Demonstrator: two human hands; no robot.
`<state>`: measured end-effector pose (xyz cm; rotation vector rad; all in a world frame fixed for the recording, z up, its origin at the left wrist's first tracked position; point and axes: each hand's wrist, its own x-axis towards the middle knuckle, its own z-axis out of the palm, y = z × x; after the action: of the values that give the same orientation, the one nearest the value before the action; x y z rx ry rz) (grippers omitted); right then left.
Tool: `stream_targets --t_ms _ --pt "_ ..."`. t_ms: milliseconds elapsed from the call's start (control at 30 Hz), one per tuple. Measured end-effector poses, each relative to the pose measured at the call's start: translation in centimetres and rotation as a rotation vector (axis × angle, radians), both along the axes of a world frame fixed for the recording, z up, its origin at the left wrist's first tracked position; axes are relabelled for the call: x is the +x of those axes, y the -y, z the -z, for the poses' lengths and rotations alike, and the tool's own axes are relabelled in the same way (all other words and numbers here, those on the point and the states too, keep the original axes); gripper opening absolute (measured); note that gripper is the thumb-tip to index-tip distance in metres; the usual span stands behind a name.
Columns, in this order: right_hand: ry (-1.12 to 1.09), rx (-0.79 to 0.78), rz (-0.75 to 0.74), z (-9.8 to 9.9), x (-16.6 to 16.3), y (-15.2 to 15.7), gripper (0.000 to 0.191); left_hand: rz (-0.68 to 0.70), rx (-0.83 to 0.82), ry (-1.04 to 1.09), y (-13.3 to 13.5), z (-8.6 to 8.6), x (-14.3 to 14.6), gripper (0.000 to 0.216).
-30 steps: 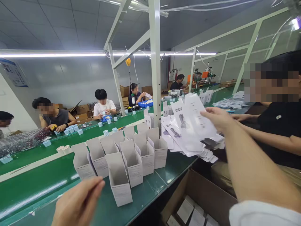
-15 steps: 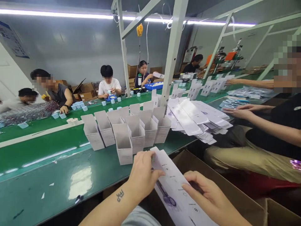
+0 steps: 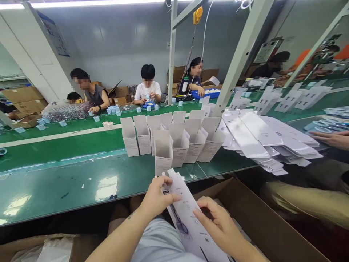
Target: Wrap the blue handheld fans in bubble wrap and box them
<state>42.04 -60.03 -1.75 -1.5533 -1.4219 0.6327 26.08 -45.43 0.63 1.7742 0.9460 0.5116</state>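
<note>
A printed white carton (image 3: 188, 214), long and apparently flat, slants across my lap. Near its far end, my left hand (image 3: 156, 194) pinches the edge between thumb and fingers. Further down the right edge, my right hand (image 3: 218, 218) grips the same carton, thumb on the printed face. Just beyond stand several opened white boxes (image 3: 163, 158) in rows on the green bench, their top flaps raised. Right of them lies a heaped pile of flat white cartons (image 3: 261, 134), overhanging the bench edge. The carton's lower end runs out of view.
A large cardboard box (image 3: 261, 211) stands below the bench at my right. Another box (image 3: 35, 242) holding plastic bags is at lower left. A slanted metal post (image 3: 240, 62) rises behind the pile. Co-workers sit across the green conveyor (image 3: 81, 142), which carries light blue cups; another's hand (image 3: 334, 139) shows at right.
My view has swung right and down, so the bench things appear shifted. Both hands keep their hold on the carton. A co-worker across the belt has lowered a hand to the blue tray.
</note>
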Motion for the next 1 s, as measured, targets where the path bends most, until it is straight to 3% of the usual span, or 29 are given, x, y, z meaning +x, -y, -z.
stream_targets --t_ms 100,233,333,467,533,633,700,767,867,1000 --pt "-0.031 -0.04 -0.042 0.1 -0.6 -0.4 0.023 0.001 -0.055 -0.034 -0.7 -0.6 -1.2 0.026" --pt "-0.143 -0.099 -0.07 0.3 -0.8 -1.1 0.027 0.081 -0.115 -0.074 -1.2 -1.2 -2.8 0.028" --pt "-0.325 -0.128 -0.261 0.5 -0.4 -2.3 0.037 0.054 -0.112 -0.091 -1.2 -1.3 -3.6 0.017" --pt "-0.497 -0.231 -0.824 0.9 0.0 -4.8 0.118 0.202 0.021 -0.042 -0.4 -2.5 -4.2 0.009" --pt "-0.529 -0.261 -0.959 1.3 0.0 -6.0 0.132 0.311 0.079 -0.042 0.1 -4.0 -4.7 0.014" --pt "-0.567 -0.268 -0.946 1.6 0.2 -7.2 0.133 0.419 0.134 -0.036 0.1 -6.6 -6.0 0.019" --pt "-0.567 -0.274 -0.889 1.4 0.9 -7.6 0.125 0.471 0.134 0.058 -0.7 -7.3 -7.0 0.021" --pt "-0.513 -0.253 -0.814 0.5 2.0 -8.0 0.116 0.419 0.072 0.285 -2.1 -6.4 -7.6 0.037" --pt "-0.389 -0.22 -0.794 -1.2 3.3 -8.5 0.11 0.217 -0.108 0.642 -3.9 -2.9 -6.8 0.058" --pt "-0.384 -0.213 -0.923 -1.9 3.3 -9.2 0.106 0.339 -0.521 0.793 -3.5 1.2 -3.2 0.083"
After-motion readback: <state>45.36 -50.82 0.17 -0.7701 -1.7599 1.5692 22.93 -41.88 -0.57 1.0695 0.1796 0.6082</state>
